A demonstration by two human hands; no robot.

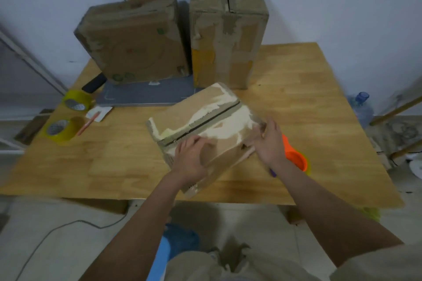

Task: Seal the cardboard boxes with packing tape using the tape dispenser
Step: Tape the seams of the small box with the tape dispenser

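We see flat cardboard box (205, 121) mid-tabletop near the front edge, left hand (190, 157) pressing its near flap with fingers relaxed, right hand (270, 141) gripping its right end, orange tape dispenser (295, 157) just right of it, seam untaped.

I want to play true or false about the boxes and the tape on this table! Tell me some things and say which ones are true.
1. Both hands touch the flat brown cardboard box nearest the person. True: the left hand lies on top, the right hand holds its right end.
2. The seam on top of that box is taped shut. False: a dark open gap still runs along it.
3. Two yellowish rolls of tape lie at the left of the wooden table. True.
4. The right hand holds the orange tape dispenser. False: it lies on the table behind that hand.
5. Three tall boxes stand at the back. False: two tall cardboard boxes stand there.
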